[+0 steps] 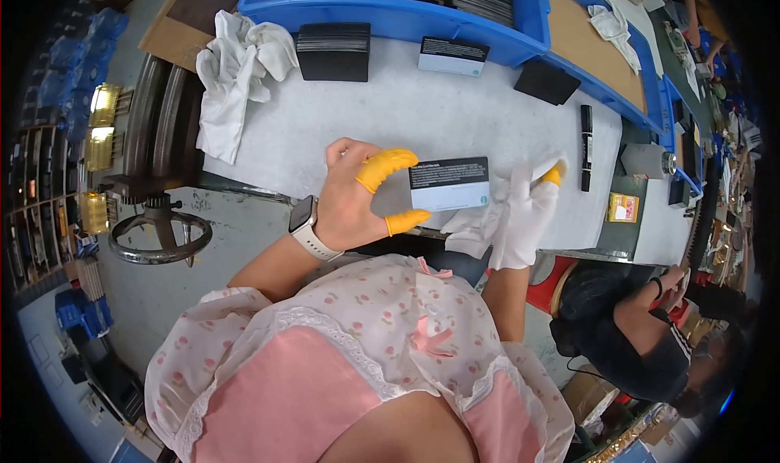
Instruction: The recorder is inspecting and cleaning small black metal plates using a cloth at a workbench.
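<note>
My left hand (349, 188), with yellow finger covers on thumb and forefinger, grips a black and pale-blue card (449, 185) by its left corners. The card is held above the near edge of the white-covered table, its printed side facing up. A white cloth (520, 219) covers most of my right hand (554, 174), which is just right of the card. A yellow-covered fingertip shows at the cloth's top, and the other fingers are hidden. A loose part of the cloth hangs beneath the card's right end.
On the table (349, 122) stand a black card stack (334, 53), a smaller black and pale-blue stack (453, 56) and a black card (547, 82). Blue trays (390, 16) line the back. White gloves (236, 81) lie left; a marker (586, 148) lies right. Another person (634, 333) sits at right.
</note>
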A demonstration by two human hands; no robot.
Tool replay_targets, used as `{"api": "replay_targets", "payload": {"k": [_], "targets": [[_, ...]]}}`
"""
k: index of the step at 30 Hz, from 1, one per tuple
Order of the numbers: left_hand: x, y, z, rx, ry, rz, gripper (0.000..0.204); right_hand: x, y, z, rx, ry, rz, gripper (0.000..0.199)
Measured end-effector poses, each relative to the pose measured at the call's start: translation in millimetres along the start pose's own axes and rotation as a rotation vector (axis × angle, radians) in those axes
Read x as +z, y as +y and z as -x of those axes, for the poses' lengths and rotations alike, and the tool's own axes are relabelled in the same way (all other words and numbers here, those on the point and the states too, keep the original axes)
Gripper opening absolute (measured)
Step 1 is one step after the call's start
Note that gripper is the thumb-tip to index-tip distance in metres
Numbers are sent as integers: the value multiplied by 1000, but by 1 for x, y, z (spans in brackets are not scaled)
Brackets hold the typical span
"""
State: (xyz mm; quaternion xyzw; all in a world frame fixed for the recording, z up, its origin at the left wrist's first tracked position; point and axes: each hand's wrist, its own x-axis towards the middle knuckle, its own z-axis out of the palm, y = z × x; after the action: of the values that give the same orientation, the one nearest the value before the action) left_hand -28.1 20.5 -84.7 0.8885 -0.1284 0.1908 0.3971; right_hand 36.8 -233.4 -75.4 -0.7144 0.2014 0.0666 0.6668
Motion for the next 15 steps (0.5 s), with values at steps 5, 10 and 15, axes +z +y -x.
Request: {"api": "replay_targets", "payload": {"k": [5, 10, 15], "targets": [[5, 5, 0, 37, -113, 187, 67, 24, -12, 15, -261, -289, 122, 35], [-9, 4, -4, -31, -177, 226, 66, -7, -15, -8, -167, -124, -183, 22], [-4, -1, -4, -9, -99, 196, 66, -10, -34, 29, -260, 55, 100, 12]]}}
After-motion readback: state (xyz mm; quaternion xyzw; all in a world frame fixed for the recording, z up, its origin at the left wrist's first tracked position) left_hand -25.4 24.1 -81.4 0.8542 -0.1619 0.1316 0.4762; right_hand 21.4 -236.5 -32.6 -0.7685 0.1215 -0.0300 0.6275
